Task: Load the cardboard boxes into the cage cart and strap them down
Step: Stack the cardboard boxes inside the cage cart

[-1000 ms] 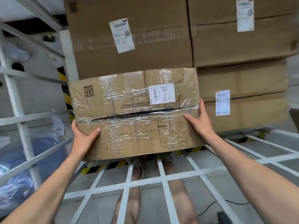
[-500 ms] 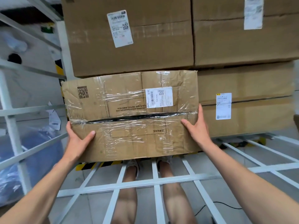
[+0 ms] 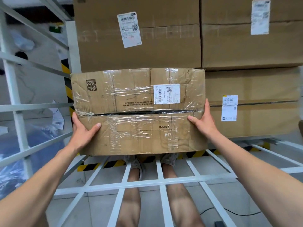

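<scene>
I hold a worn cardboard box (image 3: 131, 102) wrapped in clear tape, with a white label and a QR code, in front of me. My left hand (image 3: 82, 130) grips its left edge with the thumb on the front face. My right hand (image 3: 204, 120) grips its right edge the same way. The box sits in the gap under a large upper-left box (image 3: 164, 46) and beside a lower-right box (image 3: 262, 89) stacked in the cage cart. Another large box (image 3: 237, 46) is at the upper right.
White cage bars (image 3: 14, 89) stand at the left, with blue wrapped goods (image 3: 9, 145) behind them. A white grid panel (image 3: 141, 184) lies low in front of my legs. Yellow-black hazard tape (image 3: 105, 164) marks the floor edge.
The box has moved a little forward and up toward the gap under the upper-left box. Both hands keep the same grip on its edges.
</scene>
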`<state>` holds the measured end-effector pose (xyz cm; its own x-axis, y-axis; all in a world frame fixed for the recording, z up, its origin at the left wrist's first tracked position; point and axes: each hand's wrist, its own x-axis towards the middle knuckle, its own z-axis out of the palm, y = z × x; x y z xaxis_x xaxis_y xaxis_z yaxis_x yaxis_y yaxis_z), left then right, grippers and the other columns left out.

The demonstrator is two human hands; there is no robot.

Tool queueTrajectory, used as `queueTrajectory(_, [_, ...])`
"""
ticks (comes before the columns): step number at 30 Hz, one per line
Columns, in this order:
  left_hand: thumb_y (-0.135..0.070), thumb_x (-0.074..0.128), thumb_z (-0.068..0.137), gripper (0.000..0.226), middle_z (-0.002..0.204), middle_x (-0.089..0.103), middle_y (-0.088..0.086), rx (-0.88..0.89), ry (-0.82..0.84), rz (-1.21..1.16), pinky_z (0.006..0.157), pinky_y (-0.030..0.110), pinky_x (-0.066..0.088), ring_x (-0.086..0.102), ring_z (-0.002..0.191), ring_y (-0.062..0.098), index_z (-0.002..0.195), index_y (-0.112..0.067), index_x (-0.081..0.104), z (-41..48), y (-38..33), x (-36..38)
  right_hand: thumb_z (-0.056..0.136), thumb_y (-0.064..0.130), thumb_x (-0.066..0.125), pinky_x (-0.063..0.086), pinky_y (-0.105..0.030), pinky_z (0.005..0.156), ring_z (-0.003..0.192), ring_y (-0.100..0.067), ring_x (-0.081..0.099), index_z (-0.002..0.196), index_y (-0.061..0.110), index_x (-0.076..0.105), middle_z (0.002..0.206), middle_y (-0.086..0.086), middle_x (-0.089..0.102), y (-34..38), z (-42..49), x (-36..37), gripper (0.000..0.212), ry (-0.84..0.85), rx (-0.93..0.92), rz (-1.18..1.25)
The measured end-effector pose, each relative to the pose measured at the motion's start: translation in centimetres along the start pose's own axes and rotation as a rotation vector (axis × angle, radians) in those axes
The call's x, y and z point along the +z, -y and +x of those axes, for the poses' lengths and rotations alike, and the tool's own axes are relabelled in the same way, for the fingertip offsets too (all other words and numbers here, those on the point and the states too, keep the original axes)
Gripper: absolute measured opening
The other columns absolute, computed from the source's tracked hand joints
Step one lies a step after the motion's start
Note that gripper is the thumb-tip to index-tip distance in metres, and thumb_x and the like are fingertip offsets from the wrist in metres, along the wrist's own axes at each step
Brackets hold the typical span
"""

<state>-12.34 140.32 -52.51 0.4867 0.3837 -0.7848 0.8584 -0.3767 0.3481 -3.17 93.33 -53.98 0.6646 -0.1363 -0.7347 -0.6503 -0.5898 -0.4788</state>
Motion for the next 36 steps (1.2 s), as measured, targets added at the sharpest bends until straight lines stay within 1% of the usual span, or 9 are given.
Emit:
queueTrajectory(2, [-0.072, 0.073, 0.065, 0.133, 0.165, 0.012, 0.009, -0.003, -0.007, 0.018, 0.121, 0.055, 0.02, 0.022, 0.149, 0.031, 0.151, -0.035, -0.021, -0.4, -0.2, 0.1, 0.085, 0.034, 0.078, 0.027, -0.049, 0.121, 0.148, -0.027, 0.033, 0.158, 0.039, -0.01, 0.164, 0.0, 0.028, 0.1, -0.2, 0.0, 0.114, 0.003, 0.026, -0.003])
queueTrajectory(5, [-0.051, 0.073, 0.084, 0.121, 0.167, -0.006, 0.012, -0.059, -0.062, 0.147, 0.123, 0.052, 0.005, -0.001, 0.154, 0.032, 0.155, -0.02, -0.02, -1.4, -1.9, 0.9, 0.09, 0.029, 0.074, 0.026, -0.049, 0.121, 0.149, -0.029, 0.029, 0.158, 0.035, -0.012, 0.164, -0.004, 0.026, 1.4, -1.1, -0.2, 0.109, 0.003, 0.054, -0.042])
queueTrajectory(8, [-0.051, 0.067, 0.088, 0.113, 0.165, -0.017, 0.012, -0.004, -0.053, 0.3, 0.122, 0.054, -0.003, -0.013, 0.153, 0.03, 0.156, -0.022, -0.019, -4.5, -5.8, 2.1, 0.093, 0.027, 0.07, 0.024, -0.051, 0.121, 0.152, -0.029, 0.022, 0.16, 0.032, -0.006, 0.166, -0.007, 0.021, 3.9, -3.4, -0.7, 0.101, -0.032, 0.048, -0.101])
queueTrajectory(12, [-0.052, 0.058, 0.093, 0.101, 0.167, -0.01, 0.01, 0.148, 0.028, 0.361, 0.122, 0.054, -0.001, -0.008, 0.153, 0.029, 0.158, -0.021, -0.013, -11.1, -11.9, 3.5, 0.091, 0.038, 0.068, 0.018, -0.052, 0.123, 0.155, -0.029, 0.01, 0.16, 0.033, -0.005, 0.169, -0.007, 0.008, 7.6, -8.8, -2.3, 0.1, 0.013, -0.045, -0.22])
queueTrajectory(16, [-0.051, 0.054, 0.095, 0.094, 0.167, -0.007, 0.005, 0.309, 0.086, 0.451, 0.123, 0.053, 0.0, -0.007, 0.154, 0.026, 0.159, -0.022, -0.008, -19.6, -18.4, 3.5, 0.09, 0.028, 0.067, 0.02, -0.049, 0.123, 0.155, -0.029, 0.01, 0.16, 0.031, -0.001, 0.169, -0.007, 0.007, 11.5, -16.6, -5.8, 0.098, 0.012, -0.092, -0.312])
queueTrajectory(24, [-0.054, 0.048, 0.092, 0.089, 0.168, 0.002, 0.004, 0.596, 0.171, 0.602, 0.122, 0.055, 0.001, -0.002, 0.154, 0.024, 0.16, -0.023, 0.0, -33.9, -27.6, 3.1, 0.09, 0.045, 0.064, 0.02, -0.05, 0.122, 0.155, -0.029, 0.006, 0.161, 0.029, -0.001, 0.169, -0.006, 0.002, 15.5, -30.9, -15.4, 0.097, -0.132, -0.04, -0.304])
queueTrajectory(27, [-0.056, 0.049, 0.093, 0.088, 0.167, 0.01, 0.009, 0.718, 0.201, 0.729, 0.122, 0.055, 0.007, 0.003, 0.154, 0.028, 0.159, -0.021, 0.003, -38.7, -30.8, 4.6, 0.09, 0.046, 0.062, 0.02, -0.047, 0.12, 0.155, -0.028, 0.006, 0.161, 0.029, 0.003, 0.169, -0.005, 0.002, 14.5, -35.8, -19.7, 0.094, -0.235, -0.019, -0.246])
queueTrajectory(30, [-0.056, 0.049, 0.094, 0.088, 0.167, 0.004, 0.01, 0.82, 0.251, 0.793, 0.123, 0.053, 0.004, -0.002, 0.154, 0.028, 0.16, -0.023, 0.0, -43.9, -34.6, 7.3, 0.09, 0.05, 0.061, 0.019, -0.046, 0.121, 0.155, -0.027, 0.006, 0.161, 0.03, 0.004, 0.17, -0.005, 0.003, 12.0, -39.7, -23.8, 0.093, -0.342, 0.015, -0.195])
queueTrajectory(36, [-0.052, 0.052, 0.093, 0.086, 0.167, 0.007, 0.008, 1.063, 0.365, 0.869, 0.122, 0.055, 0.007, 0.001, 0.154, 0.029, 0.16, -0.023, 0.005, -57.0, -40.3, 17.5, 0.093, 0.052, 0.058, 0.016, -0.046, 0.123, 0.156, -0.028, 0.002, 0.161, 0.029, 0.006, 0.17, -0.004, 0.001, 2.7, -47.5, -32.3, 0.089, -0.545, 0.142, -0.018])
